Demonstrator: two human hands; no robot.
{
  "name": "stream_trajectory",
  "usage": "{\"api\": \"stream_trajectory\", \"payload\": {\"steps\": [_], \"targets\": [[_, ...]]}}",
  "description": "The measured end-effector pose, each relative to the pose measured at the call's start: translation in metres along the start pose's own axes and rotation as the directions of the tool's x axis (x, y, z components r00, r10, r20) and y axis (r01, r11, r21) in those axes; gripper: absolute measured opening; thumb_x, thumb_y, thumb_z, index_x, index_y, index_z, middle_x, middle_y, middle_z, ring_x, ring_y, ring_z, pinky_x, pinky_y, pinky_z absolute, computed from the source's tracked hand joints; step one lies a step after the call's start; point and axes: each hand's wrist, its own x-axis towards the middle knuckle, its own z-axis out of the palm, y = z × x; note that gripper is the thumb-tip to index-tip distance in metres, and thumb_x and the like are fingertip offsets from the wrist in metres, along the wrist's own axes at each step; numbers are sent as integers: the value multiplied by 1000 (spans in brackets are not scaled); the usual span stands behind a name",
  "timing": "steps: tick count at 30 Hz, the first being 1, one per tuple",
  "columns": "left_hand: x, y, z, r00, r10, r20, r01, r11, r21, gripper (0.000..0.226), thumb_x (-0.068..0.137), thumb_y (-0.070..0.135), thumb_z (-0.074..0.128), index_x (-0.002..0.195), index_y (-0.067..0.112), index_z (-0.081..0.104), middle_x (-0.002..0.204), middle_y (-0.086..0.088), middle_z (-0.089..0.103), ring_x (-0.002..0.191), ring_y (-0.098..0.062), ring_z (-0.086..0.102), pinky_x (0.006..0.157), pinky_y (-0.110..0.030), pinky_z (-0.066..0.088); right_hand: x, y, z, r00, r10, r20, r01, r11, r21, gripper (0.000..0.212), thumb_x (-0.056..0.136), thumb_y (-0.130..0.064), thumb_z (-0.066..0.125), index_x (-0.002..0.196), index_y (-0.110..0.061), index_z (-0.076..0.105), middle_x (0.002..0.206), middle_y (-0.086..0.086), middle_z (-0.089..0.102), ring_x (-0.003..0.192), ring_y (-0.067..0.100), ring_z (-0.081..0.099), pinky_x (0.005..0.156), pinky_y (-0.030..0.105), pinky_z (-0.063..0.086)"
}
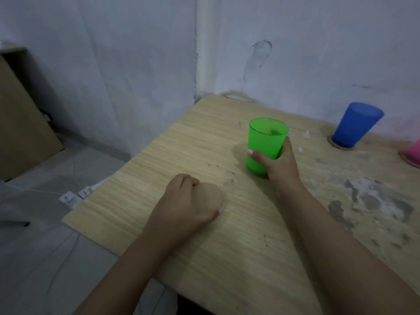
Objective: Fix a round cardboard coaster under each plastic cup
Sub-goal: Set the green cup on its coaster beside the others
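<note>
A green plastic cup (264, 142) stands upright near the middle of the wooden table (204, 144). My right hand (278, 163) grips its lower half from the right side. Closer to me, my left hand (184, 201) holds a round brown cardboard coaster (210, 196) by its edge, low over the table top. A blue cup (354, 125) stands on a coaster (341, 147) at the back right. Part of a pink cup (413, 152) shows at the right edge, also on a coaster (409, 161).
The table's right part is stained and worn. A white wall with a pipe (205, 46) runs behind the table. A cardboard box (20, 123) leans at the left. White plugs and cables (75, 196) lie on the floor by the table's left corner.
</note>
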Motion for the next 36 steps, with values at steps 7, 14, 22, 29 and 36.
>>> {"api": "stream_trajectory", "payload": {"steps": [7,14,22,29,36], "targets": [[45,38,8,999,2,-32,-7,987,-159,73,67,53,73,129,27,43,122,12,43,113,-8,46,93,-28,43,-2,-4,-24,999,-22,-47,20,999,-31,59,70,-15,79,117,-26,46,103,-11,59,90,2,58,60,8,48],[105,68,47,994,12,-107,-41,960,-278,81,68,44,76,135,17,41,131,4,45,117,-11,45,92,-16,32,12,-1,-60,992,-38,-120,32,998,-56,57,70,-17,79,113,-30,45,101,-16,58,89,0,57,64,14,48],[172,94,102,996,73,-52,-85,952,-295,75,71,33,74,136,13,42,133,-2,47,121,-16,45,97,-16,31,50,16,-104,968,-18,-252,2,998,-64,69,68,-19,81,124,-17,40,116,1,57,102,17,57,73,23,47],[227,111,137,992,120,-40,-127,959,-252,71,70,32,72,133,12,45,130,-2,50,121,-17,45,99,-23,35,84,29,-122,960,-45,-277,13,993,-117,62,66,-19,82,114,-23,43,104,-8,57,93,9,58,75,30,50],[267,104,159,988,156,-18,-157,970,-183,72,72,36,72,134,13,45,135,-2,50,123,-18,46,101,-26,35,101,32,-121,965,-94,-243,63,989,-135,59,68,-10,80,113,-18,43,98,-14,55,76,-19,54,59,3,43]]}}
